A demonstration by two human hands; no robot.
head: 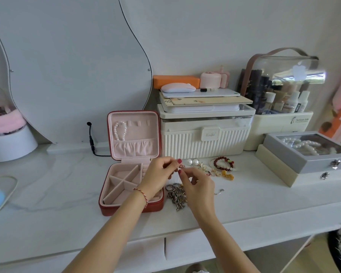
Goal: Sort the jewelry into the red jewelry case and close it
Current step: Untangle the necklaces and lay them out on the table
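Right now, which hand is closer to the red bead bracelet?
Right. The right hand is just left of the red bead bracelet, near the jewelry pile. The left hand is farther left, over the red jewelry case.

Jewelry case [146, 206]: red shell, pale pink lining. Bracelet in lid [120, 131]: white pearls. Table [57, 184]: white, faint grey veining. Storage box [203, 142]: cream, vertical ribbing. Beaded bracelet [223, 163]: dark red with a few green beads. Charm piece [227, 175]: gold. Chain heap [175, 196]: dull silver. Two loose pearls [192, 162]: white. Left hand [158, 174]: red nails, red-and-white wrist cord. Windowed box [303, 154]: grey. Flat box at back [175, 80]: orange.
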